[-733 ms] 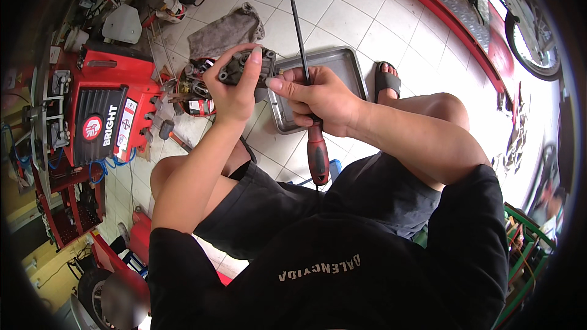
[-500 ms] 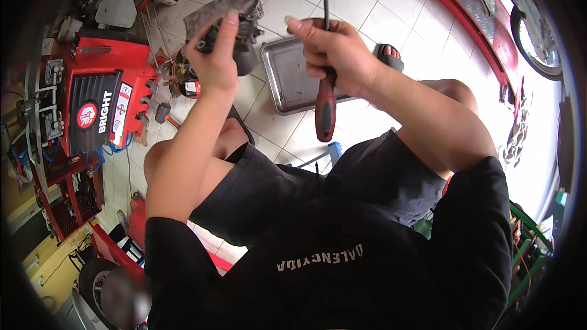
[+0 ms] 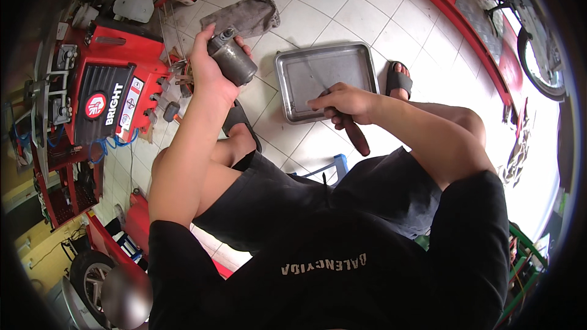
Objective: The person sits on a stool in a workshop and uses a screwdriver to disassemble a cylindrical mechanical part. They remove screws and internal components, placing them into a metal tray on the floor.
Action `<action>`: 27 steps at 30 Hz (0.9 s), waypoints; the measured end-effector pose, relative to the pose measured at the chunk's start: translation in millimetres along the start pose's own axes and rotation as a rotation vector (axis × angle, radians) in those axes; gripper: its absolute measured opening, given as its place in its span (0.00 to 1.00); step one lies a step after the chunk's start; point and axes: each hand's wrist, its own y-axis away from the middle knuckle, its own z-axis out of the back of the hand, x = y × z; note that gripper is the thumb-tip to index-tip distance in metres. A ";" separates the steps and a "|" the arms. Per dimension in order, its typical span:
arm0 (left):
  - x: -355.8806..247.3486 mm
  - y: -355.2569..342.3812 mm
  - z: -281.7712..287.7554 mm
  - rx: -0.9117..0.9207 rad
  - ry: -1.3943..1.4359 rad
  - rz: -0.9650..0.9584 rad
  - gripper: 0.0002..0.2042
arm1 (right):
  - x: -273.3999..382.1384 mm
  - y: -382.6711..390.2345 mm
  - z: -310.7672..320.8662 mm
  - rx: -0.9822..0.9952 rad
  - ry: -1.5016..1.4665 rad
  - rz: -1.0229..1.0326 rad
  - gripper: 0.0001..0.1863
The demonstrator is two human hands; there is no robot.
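Note:
My left hand (image 3: pixel 210 67) is wrapped round a dark grey metal cylinder (image 3: pixel 235 62) that looks like a small electric motor, with a fitting at its upper end. It is held up in the air, just in front of a crumpled grey rag (image 3: pixel 247 15) on the floor. My right hand (image 3: pixel 347 102) grips a long screwdriver (image 3: pixel 356 135) where its red and black handle meets the shaft. The thin shaft slants up and left above a shallow metal tray (image 3: pixel 324 49), and is blurred. Handle end points toward my lap.
A red machine (image 3: pixel 113 88) with a black front stands at the left. Near it lies a hammer (image 3: pixel 172 112) with a black head. Part of a blue stool (image 3: pixel 340 166) shows between my thighs. A red rail (image 3: pixel 449 30) runs along the far right, beside a motorcycle wheel (image 3: pixel 538 70).
The screwdriver has dropped from upright to a slant over the tray, with my right hand lower. My left hand has turned, bringing the cylinder into clearer view.

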 end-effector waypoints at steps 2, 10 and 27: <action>-6.1 0.9 -5.4 -0.014 0.005 -0.019 0.19 | 10.3 4.3 -0.6 0.048 -0.072 0.115 0.16; -9.4 3.7 -8.7 -0.010 0.020 -0.045 0.18 | -50.8 -51.1 29.8 -0.246 0.482 -0.280 0.16; -23.6 6.8 -5.3 0.055 0.028 -0.086 0.18 | -115.3 -157.3 49.8 -0.571 0.964 -0.133 0.13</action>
